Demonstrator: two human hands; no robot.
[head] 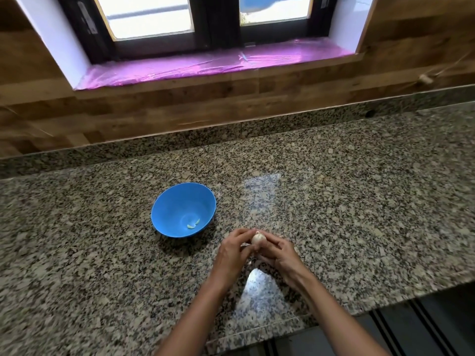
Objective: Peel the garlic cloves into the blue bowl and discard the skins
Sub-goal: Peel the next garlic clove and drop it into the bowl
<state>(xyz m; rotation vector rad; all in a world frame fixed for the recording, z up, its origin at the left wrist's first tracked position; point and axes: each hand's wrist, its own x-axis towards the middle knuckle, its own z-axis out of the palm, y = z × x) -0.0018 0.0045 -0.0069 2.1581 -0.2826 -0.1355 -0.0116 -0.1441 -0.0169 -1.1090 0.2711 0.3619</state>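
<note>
Both hands, left hand (pixel 232 249) and right hand (pixel 279 255), have fingers clamped on a papery garlic bulb (pixel 257 238) (pale, roundish) above the speckled granite counter (pixel 359 201); the smooth round blue bowl (pixel 168 209) holds two peeled cloves (pixel 193 224).

Whitish, papery-skinned garlic bulb (pixel 257 238): held between the fingertips of left hand (pixel 232 249) and right hand (pixel 279 255). Round blue plastic bowl (pixel 164 214): upright, near the bulb on its left, not touching. Two pale peeled cloves (pixel 193 224) lie at the bowl's bottom.
</note>
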